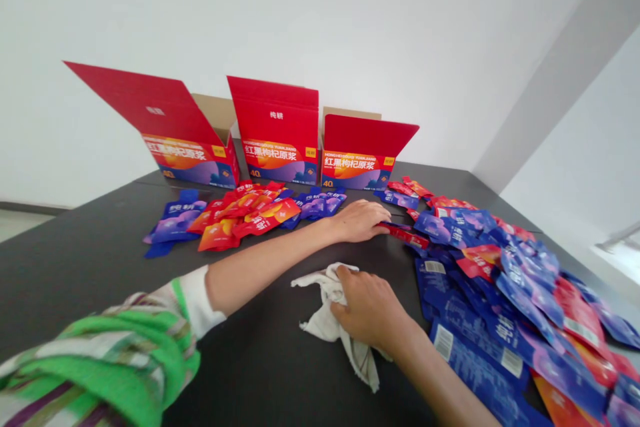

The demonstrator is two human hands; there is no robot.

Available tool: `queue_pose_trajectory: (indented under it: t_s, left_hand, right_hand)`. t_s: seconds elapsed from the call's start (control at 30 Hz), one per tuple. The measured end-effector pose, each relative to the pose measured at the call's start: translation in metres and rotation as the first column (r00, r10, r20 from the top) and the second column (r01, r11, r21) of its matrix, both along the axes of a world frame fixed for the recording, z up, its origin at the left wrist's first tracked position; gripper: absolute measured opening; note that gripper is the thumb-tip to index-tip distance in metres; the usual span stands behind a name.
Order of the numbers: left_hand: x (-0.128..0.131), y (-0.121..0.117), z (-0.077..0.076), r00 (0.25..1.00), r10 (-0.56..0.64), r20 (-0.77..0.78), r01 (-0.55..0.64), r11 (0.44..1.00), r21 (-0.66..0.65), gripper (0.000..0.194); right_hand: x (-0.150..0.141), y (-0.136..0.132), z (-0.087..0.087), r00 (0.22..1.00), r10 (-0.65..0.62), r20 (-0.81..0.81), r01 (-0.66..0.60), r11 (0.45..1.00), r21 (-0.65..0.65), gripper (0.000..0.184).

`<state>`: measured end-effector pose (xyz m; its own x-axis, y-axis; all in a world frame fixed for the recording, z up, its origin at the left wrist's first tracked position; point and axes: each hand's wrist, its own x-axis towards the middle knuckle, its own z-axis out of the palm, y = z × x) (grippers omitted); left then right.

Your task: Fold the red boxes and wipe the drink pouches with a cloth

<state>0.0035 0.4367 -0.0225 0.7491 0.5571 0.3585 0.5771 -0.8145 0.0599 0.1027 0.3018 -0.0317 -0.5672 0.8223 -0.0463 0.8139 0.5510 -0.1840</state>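
At the near edge, a green-banded sleeve (pixel 135 340) is seen on the left, and the dark desk (pixel 240 373) is overlaid on the right by a pile (pixel 525 267) of blue and red sachets, too overlapped to be counted. Between them, one pale cloth (pixel 325 320) is held bunched in the right hand (pixel 370 303), with its loose ends spread on the desk.

Beyond the cloth, the left hand (pixel 361 220) is stretched across, palm down, with its fingers bent. One red sachet (pixel 407 237) is seen nearly edge-on, directly to the right of those fingers, at the pile's left edge. Its long axis is pointed from the fingertips to the right and slightly nearer. It is met at its left end by the left hand, which is the nearer of the two; whether it is pinched or only touched cannot be told.

Past the left forearm (pixel 275 260), a red heap (pixel 245 213) is set in front of the boxes; at least five sachets are made out, the rest being hidden. A blue stack (pixel 175 220) is placed to its left, two or more deep, and a blue cluster (pixel 323 203), perhaps three, to its right.

At the back, three boxes are lined up: the left box (pixel 195 163), middle box (pixel 280 157) and right box (pixel 355 167), each with its red flap raised. They are backed by one pale wall (pixel 350 20).
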Motion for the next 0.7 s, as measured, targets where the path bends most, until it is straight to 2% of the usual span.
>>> queue_pose_trajectory:
  t_s: [0.13, 0.23, 0.33, 0.43, 0.5, 0.53, 0.6, 0.7]
  left_hand:
    - [-0.015, -0.020, 0.010, 0.986, 0.164, 0.024, -0.160, 0.980, -0.118, 0.037]
    - [-0.019, -0.029, 0.008, 0.969, 0.239, 0.061, -0.220, 0.951, -0.218, 0.048]
    - [-0.026, -0.032, 0.006, 0.941, 0.316, 0.121, -0.277, 0.925, -0.260, 0.053]
    - [-0.043, -0.034, 0.009, 0.896, 0.372, 0.243, -0.316, 0.918, -0.242, 0.044]
    - [-0.059, -0.041, 0.013, 0.847, 0.417, 0.329, -0.317, 0.894, -0.317, 0.035]
    - [-0.068, -0.047, 0.014, 0.817, 0.451, 0.359, -0.306, 0.867, -0.392, 0.031]
    - [-0.084, -0.062, 0.013, 0.745, 0.534, 0.399, -0.252, 0.780, -0.573, 0.026]
    - [-0.102, -0.094, 0.007, 0.615, 0.670, 0.417, -0.123, 0.604, -0.788, 0.021]
  right_hand:
    - [0.000, 0.004, -0.003, 1.000, -0.018, 0.001, 0.018, 1.000, 0.004, 0.038]
    - [0.003, 0.015, -0.008, 0.986, -0.163, 0.027, 0.162, 0.986, 0.025, 0.037]
    - [0.011, 0.031, -0.012, 0.945, -0.326, 0.017, 0.324, 0.944, 0.064, 0.037]
    - [0.022, 0.047, -0.013, 0.902, -0.432, -0.016, 0.432, 0.898, 0.081, 0.036]
    - [0.029, 0.055, -0.013, 0.863, -0.504, -0.036, 0.505, 0.860, 0.077, 0.036]
    - [0.032, 0.058, -0.012, 0.843, -0.536, -0.047, 0.538, 0.840, 0.073, 0.035]
    - [0.037, 0.063, -0.012, 0.812, -0.580, -0.066, 0.584, 0.809, 0.064, 0.035]
    - [0.040, 0.065, -0.012, 0.803, -0.588, -0.094, 0.594, 0.802, 0.054, 0.035]
